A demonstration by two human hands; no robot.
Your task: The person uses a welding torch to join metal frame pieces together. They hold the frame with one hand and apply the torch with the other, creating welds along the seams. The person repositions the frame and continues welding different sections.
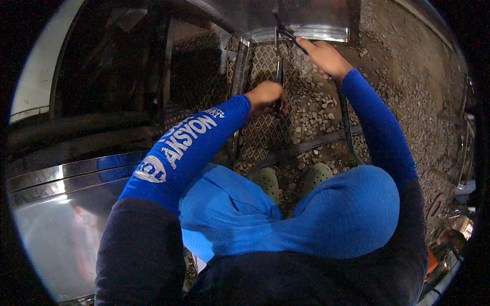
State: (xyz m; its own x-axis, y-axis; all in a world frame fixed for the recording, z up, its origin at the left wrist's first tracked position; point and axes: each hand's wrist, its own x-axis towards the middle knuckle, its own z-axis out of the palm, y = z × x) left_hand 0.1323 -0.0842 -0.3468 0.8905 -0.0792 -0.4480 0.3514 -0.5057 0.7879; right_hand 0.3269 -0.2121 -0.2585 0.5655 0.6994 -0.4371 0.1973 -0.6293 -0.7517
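currently: left hand (265, 97) fisted around dark tool handle (278, 76); right hand (324, 57) curled, gripping thin rod (292, 36) under shiny metal panel (301, 20).

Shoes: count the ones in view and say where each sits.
2. One pale green shoe is on the gravel left of centre; the other pale green shoe is just right of it. Blue cloth hides their rear parts.

I see blue sleeves (380, 127), the left with white lettering, dark vest (286, 275), blue trousers (326, 214), pale green clogs (316, 176).
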